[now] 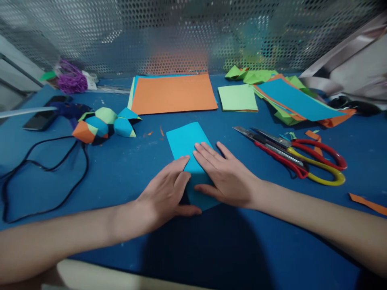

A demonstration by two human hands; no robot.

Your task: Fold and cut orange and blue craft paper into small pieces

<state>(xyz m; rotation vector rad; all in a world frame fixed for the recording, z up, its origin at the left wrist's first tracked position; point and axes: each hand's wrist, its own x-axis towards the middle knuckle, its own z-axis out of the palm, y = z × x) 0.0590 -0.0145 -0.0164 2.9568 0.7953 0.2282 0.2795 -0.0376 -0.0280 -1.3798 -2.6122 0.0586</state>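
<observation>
A sheet of blue paper (187, 139), folded into a narrow rectangle, lies on the blue table in front of me. Along its left edge my left hand (166, 187) holds it, with fingers bent on top and the thumb near the bottom corner. My right hand (226, 173) is laid flat across the paper's right side, fingers stretched forward and thumb apart. Both hands hide much of the lower part of the paper.
Beyond the paper lie orange sheets (175, 94) and green squares (238, 98). Scissors (320, 157) and a red box cutter (272, 155) rest at right, below a pile of coloured paper (298, 98). A folded-paper model (102, 123), black cord (45, 213) and phone (45, 114) are at left.
</observation>
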